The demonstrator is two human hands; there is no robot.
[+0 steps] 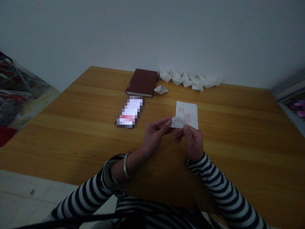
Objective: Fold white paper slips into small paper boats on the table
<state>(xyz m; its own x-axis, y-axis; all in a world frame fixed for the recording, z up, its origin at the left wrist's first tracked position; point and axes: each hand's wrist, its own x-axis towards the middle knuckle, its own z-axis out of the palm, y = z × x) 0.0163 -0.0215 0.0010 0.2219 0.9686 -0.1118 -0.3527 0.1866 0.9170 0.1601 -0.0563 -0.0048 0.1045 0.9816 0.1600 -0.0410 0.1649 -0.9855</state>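
Between my hands, above the wooden table [95, 140], is a small piece of white paper [178, 122]. My left hand [156, 133] pinches its left end between thumb and fingers. My right hand [194, 141] grips its lower right edge, with some fingers curled beneath. Directly behind it shows a white sheet with rounded corners and pale pink marks [190, 109]; whether the two are joined, I cannot tell. Beyond my hands, a single folded paper boat [161, 90] sits beside a brown notebook [143, 82].
Several folded white paper boats [187, 80] form a row along the wall [152, 35]. A lit phone [130, 112], its screen blurred, lies left of my hands. Cluttered items [14, 86] stand off the table's left side.
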